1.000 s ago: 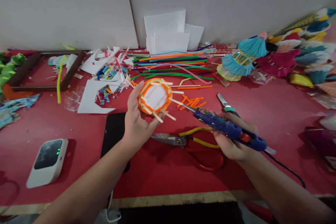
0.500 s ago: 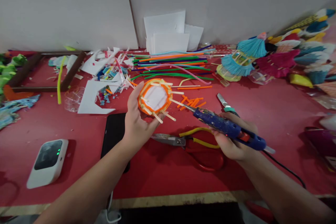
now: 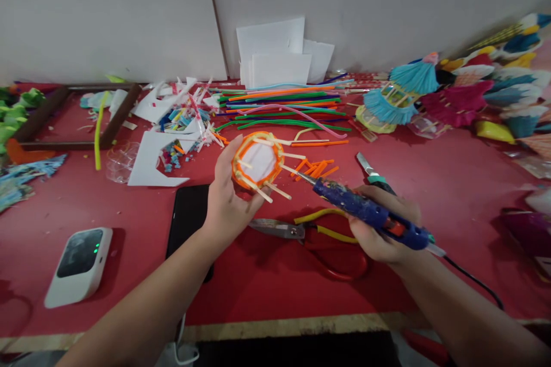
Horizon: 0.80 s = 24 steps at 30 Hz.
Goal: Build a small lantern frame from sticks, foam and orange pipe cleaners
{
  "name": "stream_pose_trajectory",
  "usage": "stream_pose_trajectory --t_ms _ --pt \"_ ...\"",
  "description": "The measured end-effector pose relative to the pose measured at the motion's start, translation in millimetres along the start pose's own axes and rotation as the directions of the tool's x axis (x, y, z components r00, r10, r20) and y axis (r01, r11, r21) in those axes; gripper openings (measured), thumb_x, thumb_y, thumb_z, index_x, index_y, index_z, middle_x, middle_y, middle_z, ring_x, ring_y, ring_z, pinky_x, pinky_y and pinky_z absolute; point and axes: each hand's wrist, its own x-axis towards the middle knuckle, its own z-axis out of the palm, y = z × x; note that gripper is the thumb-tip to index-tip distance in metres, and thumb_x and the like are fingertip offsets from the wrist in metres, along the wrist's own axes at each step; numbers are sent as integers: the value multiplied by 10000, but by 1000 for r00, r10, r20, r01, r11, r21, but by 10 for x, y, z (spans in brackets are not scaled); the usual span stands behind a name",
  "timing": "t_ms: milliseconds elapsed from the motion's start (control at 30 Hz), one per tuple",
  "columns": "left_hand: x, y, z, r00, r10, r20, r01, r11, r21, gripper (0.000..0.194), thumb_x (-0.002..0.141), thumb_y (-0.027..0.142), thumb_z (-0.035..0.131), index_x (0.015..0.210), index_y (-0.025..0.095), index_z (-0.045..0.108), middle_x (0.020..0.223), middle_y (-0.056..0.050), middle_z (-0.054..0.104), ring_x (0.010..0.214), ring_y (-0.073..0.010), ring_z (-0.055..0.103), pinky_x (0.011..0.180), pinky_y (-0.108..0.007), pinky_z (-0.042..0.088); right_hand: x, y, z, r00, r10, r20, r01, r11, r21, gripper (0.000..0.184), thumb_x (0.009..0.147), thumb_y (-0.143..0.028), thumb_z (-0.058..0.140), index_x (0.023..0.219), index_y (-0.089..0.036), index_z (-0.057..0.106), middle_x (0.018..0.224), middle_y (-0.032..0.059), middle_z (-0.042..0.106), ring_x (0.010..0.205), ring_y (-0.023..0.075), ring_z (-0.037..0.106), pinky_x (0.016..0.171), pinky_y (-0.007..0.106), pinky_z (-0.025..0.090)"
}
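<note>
As glue gun faces stick, rimmed disc

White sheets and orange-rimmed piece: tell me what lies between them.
In the head view, coloured strips lie between the white sheets and the orange-rimmed piece.
</note>
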Motion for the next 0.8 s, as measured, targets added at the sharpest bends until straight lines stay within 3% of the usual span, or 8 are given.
stream_pose_trajectory --t_ms 367,500,600,700,800 --pt "-9 5 25 998 -35 -51 34 999 -14 952 762 579 826 1542 262 380 1516 -180 490 1397 -377 535 1179 -568 447 10 16 14 998 -68 11 68 997 37 234 715 -156 605 918 -271 604 697 -29 717 526 165 672 506 255 556" --pt "-22 3 30 994 -102 -43 98 992 -80 986 743 592 837 1548 274 365 1540 -181 455 1377 -368 556 1152 -545 485 25 6 37 999 -33 -1 33 999 11 208 703 -147 593 875 -263 607 661 -30 702 495 152 649 487 245 536" --pt "-21 -1 32 997 -73 -18 71 991 -111 989 754 582 833 1558 282 341 1549 -183 446 1362 -358 571 1090 -505 546 -23 35 47 999 45 0 -45 999 13 205 702 -128 588 859 -258 615 627 -28 670 472 161 628 462 261 520" --pt "-16 3 24 999 -30 -22 28 998 -62 950 768 563 829 1547 280 366 1531 -174 474 1393 -365 541 1127 -524 512 -84 74 45 993 122 7 -122 991 46 210 705 -117 591 857 -261 603 631 -31 660 495 168 637 479 270 527" --pt "-16 5 8 999 -34 -4 34 999 -8 916 772 546 828 1532 266 399 1509 -170 504 1399 -374 532 1162 -552 469 -102 91 36 998 33 -47 -33 999 -8 206 723 -148 608 895 -260 593 665 -29 687 518 175 668 503 269 551"
